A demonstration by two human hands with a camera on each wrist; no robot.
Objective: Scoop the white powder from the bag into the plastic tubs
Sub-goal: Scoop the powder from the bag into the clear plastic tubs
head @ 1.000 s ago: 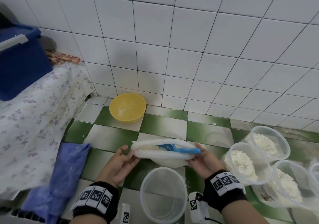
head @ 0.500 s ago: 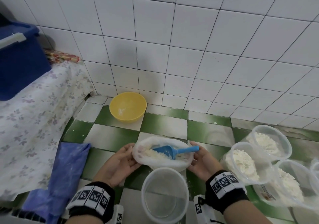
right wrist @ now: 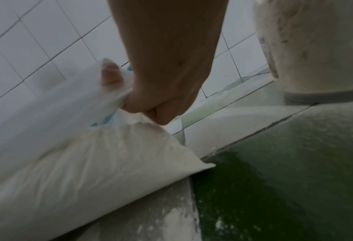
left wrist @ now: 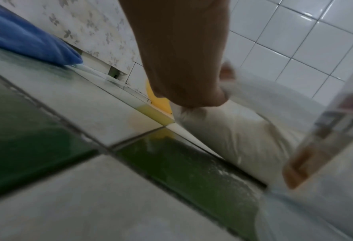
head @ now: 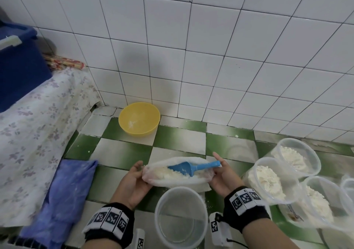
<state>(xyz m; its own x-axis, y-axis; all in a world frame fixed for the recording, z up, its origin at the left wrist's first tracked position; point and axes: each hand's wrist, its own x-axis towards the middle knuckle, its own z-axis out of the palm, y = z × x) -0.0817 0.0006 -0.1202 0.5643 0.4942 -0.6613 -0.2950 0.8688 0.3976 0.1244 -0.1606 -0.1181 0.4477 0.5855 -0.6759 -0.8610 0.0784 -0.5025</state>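
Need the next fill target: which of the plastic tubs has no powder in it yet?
The clear tub nearest the camera, just below the bag, between both wrists. The tubs on the right already hold powder.

A round yellow plastic bowl [head: 139, 118] stands on the green-and-white checked tile floor [head: 178, 139] by the white tiled wall [head: 191, 47]. A crumpled blue cloth [head: 63, 195] lies near a flowered white sheet [head: 34, 133].

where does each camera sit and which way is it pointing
Head: high, looking down at the bag, blue scoop, empty tub; both hands show.
Left wrist: low, along the left hand gripping the bag.
Right wrist: low, along the right hand gripping the bag.
All three share the bag.
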